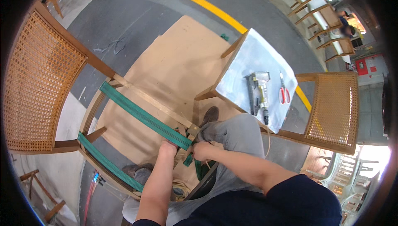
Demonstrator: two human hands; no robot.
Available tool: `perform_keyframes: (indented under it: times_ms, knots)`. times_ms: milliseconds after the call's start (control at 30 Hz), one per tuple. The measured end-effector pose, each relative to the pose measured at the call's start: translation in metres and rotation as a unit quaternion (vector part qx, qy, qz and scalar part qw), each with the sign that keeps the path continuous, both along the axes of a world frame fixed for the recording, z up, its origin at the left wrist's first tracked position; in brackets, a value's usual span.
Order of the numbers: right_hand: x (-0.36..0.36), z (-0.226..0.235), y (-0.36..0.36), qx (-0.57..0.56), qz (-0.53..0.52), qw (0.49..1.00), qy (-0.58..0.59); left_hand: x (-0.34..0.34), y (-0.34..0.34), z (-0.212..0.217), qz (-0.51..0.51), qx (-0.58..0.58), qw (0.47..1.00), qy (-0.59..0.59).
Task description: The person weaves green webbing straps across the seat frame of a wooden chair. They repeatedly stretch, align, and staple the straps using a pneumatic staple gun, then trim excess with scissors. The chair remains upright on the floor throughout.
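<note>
A wooden chair frame (143, 99) lies in front of me, its woven cane back (43, 81) to the left. One green webbing strap (143, 114) runs across the open seat to the rail near my knees. A second green strap (110, 164) crosses the frame closer to me. My left hand (168, 145) reaches under the first strap's near end, and its fingers are hidden there. My right hand (201, 151) is closed at the frame's corner, gripping the end of the green webbing beside the rail. A loose green tail (188, 159) hangs just below it.
On the right, a chair with a pale seat (257, 54) carries a staple gun (259, 93) and red-handled scissors (284, 91). Cardboard (174, 52) covers the floor ahead. A hose (89, 201) lies at lower left. Several chairs (319, 19) line the far right, near a person.
</note>
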State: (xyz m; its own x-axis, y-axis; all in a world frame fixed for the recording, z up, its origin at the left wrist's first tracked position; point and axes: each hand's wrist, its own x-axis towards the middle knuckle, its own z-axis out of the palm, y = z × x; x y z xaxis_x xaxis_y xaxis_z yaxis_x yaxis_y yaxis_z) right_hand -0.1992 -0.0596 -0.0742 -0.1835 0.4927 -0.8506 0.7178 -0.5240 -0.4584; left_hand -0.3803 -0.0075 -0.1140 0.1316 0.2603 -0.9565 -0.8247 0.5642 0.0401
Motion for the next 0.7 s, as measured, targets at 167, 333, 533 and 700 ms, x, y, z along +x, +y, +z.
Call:
perform_keyframes:
  times_ms: [167,333,533,700]
  knots:
    - [0.122,0.167,0.069,0.319,-0.178,0.928,-0.076,-0.001,0.019,0.009,0.017,0.023,1.0,0.006]
    - [0.269,0.138,0.114,0.334,-0.196,0.863,-0.324,0.006,0.015,0.013,0.025,0.015,0.999,-0.015]
    - [0.265,0.133,0.124,0.295,-0.341,0.88,-0.148,0.007,0.007,0.017,0.072,0.013,0.995,-0.064]
    - [0.214,0.211,0.111,0.421,-0.215,0.878,-0.072,0.0,0.005,0.007,0.123,0.013,0.986,-0.111]
